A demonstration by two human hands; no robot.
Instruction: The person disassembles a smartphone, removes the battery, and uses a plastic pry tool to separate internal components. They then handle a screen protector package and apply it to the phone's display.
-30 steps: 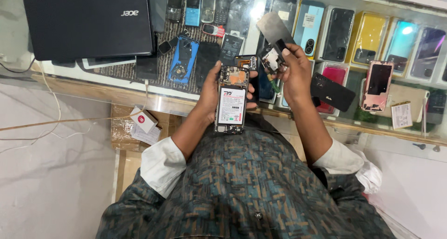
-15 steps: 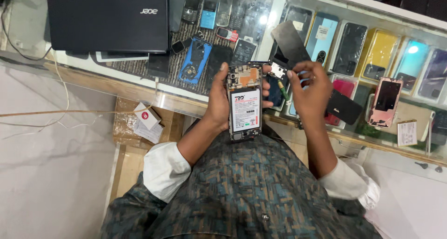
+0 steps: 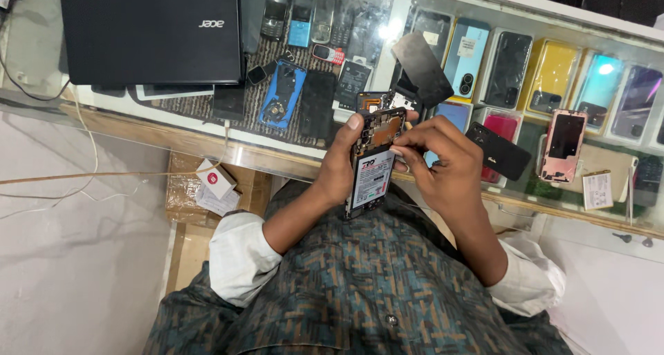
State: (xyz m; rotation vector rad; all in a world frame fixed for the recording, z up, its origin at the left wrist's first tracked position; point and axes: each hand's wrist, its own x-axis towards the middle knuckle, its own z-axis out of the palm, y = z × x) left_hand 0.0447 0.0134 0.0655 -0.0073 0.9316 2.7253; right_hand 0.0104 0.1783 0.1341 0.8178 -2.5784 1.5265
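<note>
A person's left hand grips an opened phone upright above the glass surface, its long axis running toward the body. The right hand, just beside it on the right, pinches at the upper edge, a dark panel standing above.

A white label with red marking covers the opened phone's battery; a small red-and-white box lies below the counter.
</note>
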